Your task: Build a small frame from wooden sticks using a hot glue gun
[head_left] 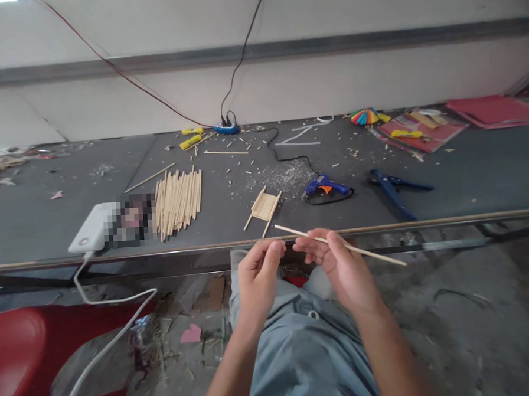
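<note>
At the near edge of the table (480,178), the right hand (343,269) pinches one wooden stick (374,254), slanting far-left to near-right; the left hand (259,275) curls nearly closed, contents I can't tell. Beyond: one stick frame (265,207), one glue gun (328,186), two yellow tubes (190,142), labels unreadable.

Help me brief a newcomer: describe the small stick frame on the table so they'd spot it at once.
Find the dark table against the wall. Near its front edge, between the pile of sticks and the blue glue gun, lies the small stick frame. Unlike the loose pile, its short sticks sit side by side between two longer ones whose ends jut out.
</note>
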{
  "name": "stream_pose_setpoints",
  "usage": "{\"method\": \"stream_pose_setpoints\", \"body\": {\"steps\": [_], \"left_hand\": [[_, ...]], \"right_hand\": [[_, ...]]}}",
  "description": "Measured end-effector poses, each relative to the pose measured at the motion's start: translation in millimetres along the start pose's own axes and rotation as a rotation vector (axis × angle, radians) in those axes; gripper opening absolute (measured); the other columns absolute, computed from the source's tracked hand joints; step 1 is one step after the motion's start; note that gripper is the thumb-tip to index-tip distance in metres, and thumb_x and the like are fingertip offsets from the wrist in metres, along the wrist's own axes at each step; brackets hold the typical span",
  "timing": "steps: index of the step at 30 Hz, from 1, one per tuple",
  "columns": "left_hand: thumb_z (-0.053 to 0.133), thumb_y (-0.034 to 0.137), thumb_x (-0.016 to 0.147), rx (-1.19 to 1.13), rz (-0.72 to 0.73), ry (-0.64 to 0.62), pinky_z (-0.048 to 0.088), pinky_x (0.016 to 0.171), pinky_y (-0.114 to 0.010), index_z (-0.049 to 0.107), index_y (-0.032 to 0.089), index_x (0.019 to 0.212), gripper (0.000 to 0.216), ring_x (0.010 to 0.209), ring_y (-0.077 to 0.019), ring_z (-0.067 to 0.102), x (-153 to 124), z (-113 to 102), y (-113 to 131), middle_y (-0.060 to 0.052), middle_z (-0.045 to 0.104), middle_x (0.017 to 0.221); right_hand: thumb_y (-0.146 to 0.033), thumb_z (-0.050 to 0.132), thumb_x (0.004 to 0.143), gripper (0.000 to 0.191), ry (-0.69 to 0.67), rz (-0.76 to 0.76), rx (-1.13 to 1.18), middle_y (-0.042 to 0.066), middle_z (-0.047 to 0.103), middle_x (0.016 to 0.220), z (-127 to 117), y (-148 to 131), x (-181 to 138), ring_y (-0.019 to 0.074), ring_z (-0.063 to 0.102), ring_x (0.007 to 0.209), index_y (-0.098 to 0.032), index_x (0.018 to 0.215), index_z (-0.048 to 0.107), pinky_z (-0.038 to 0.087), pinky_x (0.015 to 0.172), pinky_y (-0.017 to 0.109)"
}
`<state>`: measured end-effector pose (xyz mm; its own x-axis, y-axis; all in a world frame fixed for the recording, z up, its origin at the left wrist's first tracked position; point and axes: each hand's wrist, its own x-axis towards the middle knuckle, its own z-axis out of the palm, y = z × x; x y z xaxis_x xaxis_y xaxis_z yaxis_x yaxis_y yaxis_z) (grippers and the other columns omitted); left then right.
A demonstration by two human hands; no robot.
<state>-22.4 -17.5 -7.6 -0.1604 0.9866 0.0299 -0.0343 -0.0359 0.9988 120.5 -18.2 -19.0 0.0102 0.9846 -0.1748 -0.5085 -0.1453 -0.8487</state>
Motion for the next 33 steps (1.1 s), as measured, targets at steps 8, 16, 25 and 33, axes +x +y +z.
{"method": "stream_pose_setpoints", "body": {"steps": [8, 16, 25, 33], "left_hand": [[0.067, 0.028, 0.075, 0.079, 0.005, -0.043, 0.047, 0.07, -0.024, 0.069, 0.018, 0.078, 0.01, 0.075, -0.0151, 0.061, 0.0, 0.6, -1.1, -0.003, 0.069, 0.081], [0.066, 0.029, 0.075, 0.03, -0.066, -0.008, 0.048, 0.066, -0.023, 0.07, 0.018, 0.077, 0.012, 0.071, -0.0147, 0.061, -1.1, 2.7, 2.8, -0.002, 0.07, 0.075], [0.056, 0.033, 0.083, 0.015, -0.03, -0.03, 0.046, 0.063, -0.021, 0.068, 0.016, 0.07, 0.024, 0.065, -0.0126, 0.058, -3.5, 1.2, 2.9, -0.002, 0.066, 0.067], [0.061, 0.024, 0.079, 0.153, 0.092, -0.026, 0.046, 0.068, -0.024, 0.068, 0.02, 0.089, 0.013, 0.073, -0.0149, 0.059, -2.3, 4.6, -1.0, -0.003, 0.066, 0.082]], "right_hand": [[-0.046, 0.053, 0.086, 0.028, -0.005, 0.008, -0.002, 0.007, 0.074, 0.09, -0.7, 1.4, -0.2, 0.0215, 0.067, 0.087, -0.022, 0.095, 0.065, 0.047, 0.067, 0.031], [-0.045, 0.054, 0.085, 0.027, -0.015, 0.015, -0.035, 0.007, 0.073, 0.092, -0.1, 2.0, -0.6, 0.022, 0.067, 0.089, -0.022, 0.095, 0.065, 0.047, 0.069, 0.032], [-0.052, 0.05, 0.086, 0.036, -0.11, -0.007, -0.185, 0.008, 0.067, 0.112, 5.9, 0.8, -4.6, 0.0227, 0.061, 0.104, -0.024, 0.104, 0.062, 0.048, 0.078, 0.033], [-0.058, 0.04, 0.087, 0.049, -0.255, 0.025, -0.191, 0.007, 0.059, 0.126, 5.0, 4.1, -8.7, 0.0234, 0.051, 0.119, -0.026, 0.119, 0.058, 0.043, 0.093, 0.038]]}}
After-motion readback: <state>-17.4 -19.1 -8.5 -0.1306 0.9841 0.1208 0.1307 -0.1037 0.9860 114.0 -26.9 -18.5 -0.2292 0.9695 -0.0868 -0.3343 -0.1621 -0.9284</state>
